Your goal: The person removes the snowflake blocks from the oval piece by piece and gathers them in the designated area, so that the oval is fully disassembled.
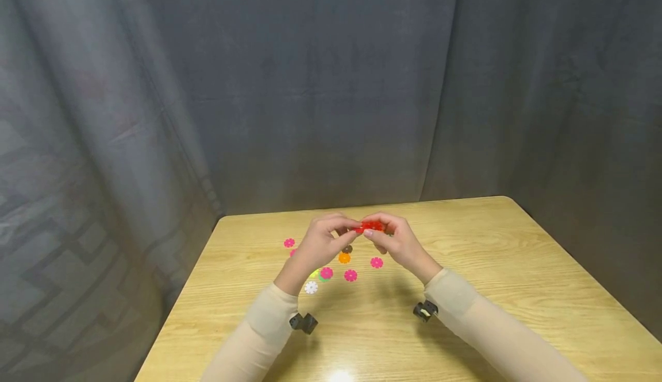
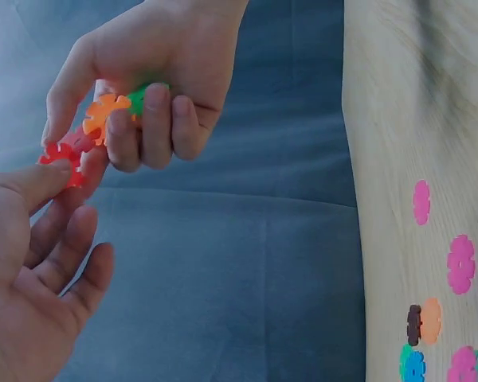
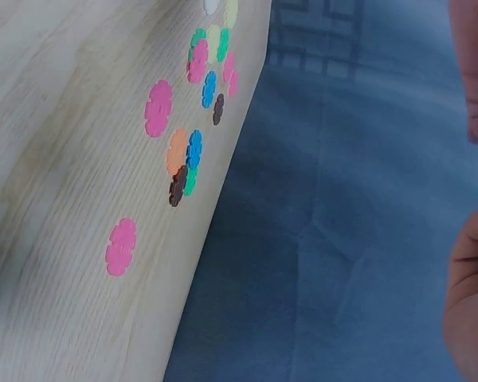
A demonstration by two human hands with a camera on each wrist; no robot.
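Behind, grey curtain (image 1: 320, 83) encloses the wooden table (image 1: 517, 290) strewn with flower discs (image 1: 350, 275).

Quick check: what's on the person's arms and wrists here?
Both arms wear long, close-fitting beige sleeves, left sleeve and right sleeve. A small black camera unit sits under each wrist: left camera, right camera. Hands are bare, with no gloves or rings visible.

Even, soft overhead light; 3 views of mixed sharpness.

We see 1 small glare spot on the tabletop (image 1: 341, 375) near edge, faint shadows under the forearms, and curtain folds bowing at the head view's sides; both wrist views smear the wood grain, and nearby fingers blur.
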